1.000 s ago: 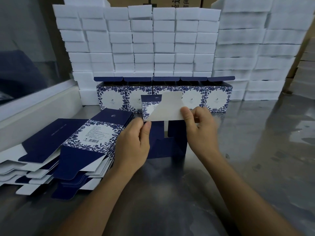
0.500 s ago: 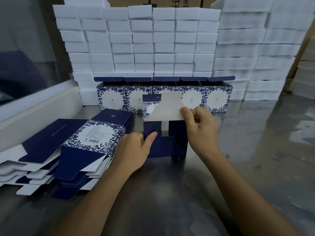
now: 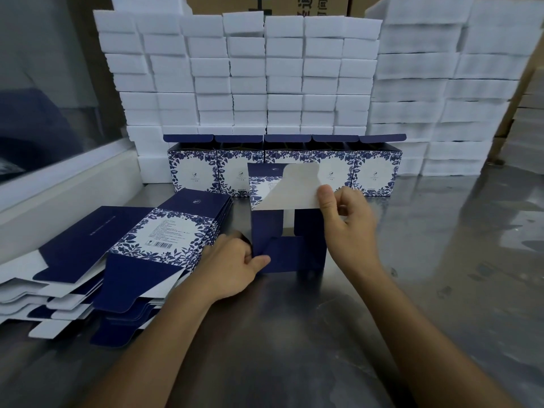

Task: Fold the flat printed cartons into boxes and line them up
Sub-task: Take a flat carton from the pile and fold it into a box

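Centre of frame, near: left hand (image 3: 235, 265) pinching a navy bottom flap of the half-formed carton (image 3: 290, 231); right hand (image 3: 346, 219) pinching its raised white flap (image 3: 294, 189). Step: closing the base; next, tuck flaps. Lower left: flat cartons (image 3: 117, 260). Beyond: finished row (image 3: 282, 166).
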